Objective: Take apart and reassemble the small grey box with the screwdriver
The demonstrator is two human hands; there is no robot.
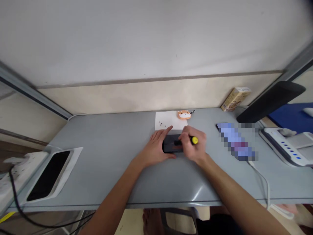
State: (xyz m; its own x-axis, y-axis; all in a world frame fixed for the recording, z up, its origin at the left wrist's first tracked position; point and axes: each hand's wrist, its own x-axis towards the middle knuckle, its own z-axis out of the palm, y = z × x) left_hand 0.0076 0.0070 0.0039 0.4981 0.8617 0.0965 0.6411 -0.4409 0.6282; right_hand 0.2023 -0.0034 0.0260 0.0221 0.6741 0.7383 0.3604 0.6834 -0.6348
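A flat black rectangular device (170,144) lies on the grey desk in front of me; its exact kind does not show. My left hand (156,146) grips its left end, thumb on the near side and fingers along the far side. In my closed right hand (195,143) is a screwdriver (194,140) with a yellow-ended handle, its dark shaft low over the device. Whether its tip touches a screw cannot be made out. Just beyond, several tiny dark screws (161,124) rest on a white sheet of paper (168,117), beside an orange-and-white animal-faced case (184,114).
On the right are a phone (236,140) with a blurred screen, its white cable (262,179), a white power strip (281,143), and a carton (236,98) near a dark upright panel (271,101). At left, a black-screened phone (50,174) lies by another power strip (26,173).
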